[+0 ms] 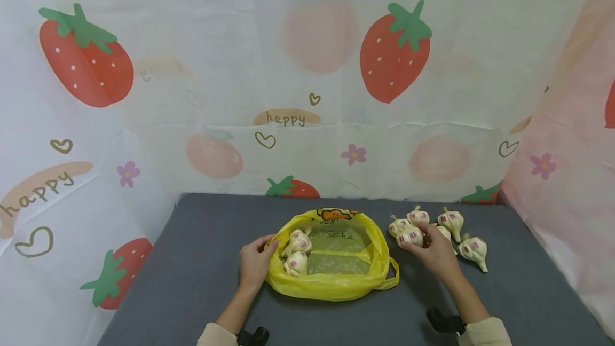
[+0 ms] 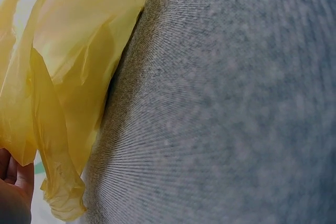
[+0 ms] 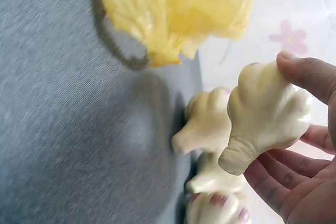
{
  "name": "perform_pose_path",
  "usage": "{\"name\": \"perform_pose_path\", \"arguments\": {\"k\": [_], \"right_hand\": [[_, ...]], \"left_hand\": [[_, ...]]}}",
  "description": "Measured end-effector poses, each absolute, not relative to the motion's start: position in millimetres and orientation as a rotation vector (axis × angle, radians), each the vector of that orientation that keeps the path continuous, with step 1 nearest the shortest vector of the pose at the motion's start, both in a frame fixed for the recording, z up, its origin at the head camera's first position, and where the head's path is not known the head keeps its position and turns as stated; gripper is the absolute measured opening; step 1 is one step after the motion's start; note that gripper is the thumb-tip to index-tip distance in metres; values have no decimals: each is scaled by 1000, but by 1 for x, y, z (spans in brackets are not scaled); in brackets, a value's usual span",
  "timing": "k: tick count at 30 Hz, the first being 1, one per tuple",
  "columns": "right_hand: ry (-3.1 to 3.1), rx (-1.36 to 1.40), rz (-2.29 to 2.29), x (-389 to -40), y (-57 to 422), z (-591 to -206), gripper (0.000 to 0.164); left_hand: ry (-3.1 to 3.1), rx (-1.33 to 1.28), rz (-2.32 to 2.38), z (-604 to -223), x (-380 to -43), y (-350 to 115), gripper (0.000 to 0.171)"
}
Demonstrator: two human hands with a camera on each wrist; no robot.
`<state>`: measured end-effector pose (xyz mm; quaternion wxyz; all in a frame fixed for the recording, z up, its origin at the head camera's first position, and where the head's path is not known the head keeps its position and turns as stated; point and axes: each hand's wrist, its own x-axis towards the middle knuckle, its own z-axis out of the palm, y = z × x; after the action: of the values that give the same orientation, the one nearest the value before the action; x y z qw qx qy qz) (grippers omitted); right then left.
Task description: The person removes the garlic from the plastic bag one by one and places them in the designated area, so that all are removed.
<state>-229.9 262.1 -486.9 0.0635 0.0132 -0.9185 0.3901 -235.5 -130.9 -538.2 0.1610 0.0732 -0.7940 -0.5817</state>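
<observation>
The yellow plastic bag (image 1: 331,288) sits on the dark grey table (image 1: 211,218) in front of the person, its mouth gaping wide, with two garlic bulbs (image 1: 295,264) lying inside against its left wall. At the bag's left rim, the person's left hand (image 1: 254,260) pinches the thin plastic between thumb and fingers. The right hand (image 1: 434,252), over on the bag's right, grasps a garlic bulb (image 3: 268,111) between thumb and fingers, its stem end pointing away from the palm. Around that hand, also to the right of the bag, several loose bulbs (image 1: 473,250) rest close together on the table, some showing purplish patches. A handle loop (image 1: 396,274) sticks out from the bag's right side, near these bulbs. Behind the bag hangs a pale cloth (image 1: 230,79) printed with strawberries, flowers and hearts.
</observation>
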Motion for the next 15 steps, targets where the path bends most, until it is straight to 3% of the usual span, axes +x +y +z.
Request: {"name": "perform_pose_path", "arguments": {"k": [15], "right_hand": [[-2864,-48,1107,-222,274,-506,74]], "left_hand": [[-2278,213,-1673,-539,-235,-131,20]]}}
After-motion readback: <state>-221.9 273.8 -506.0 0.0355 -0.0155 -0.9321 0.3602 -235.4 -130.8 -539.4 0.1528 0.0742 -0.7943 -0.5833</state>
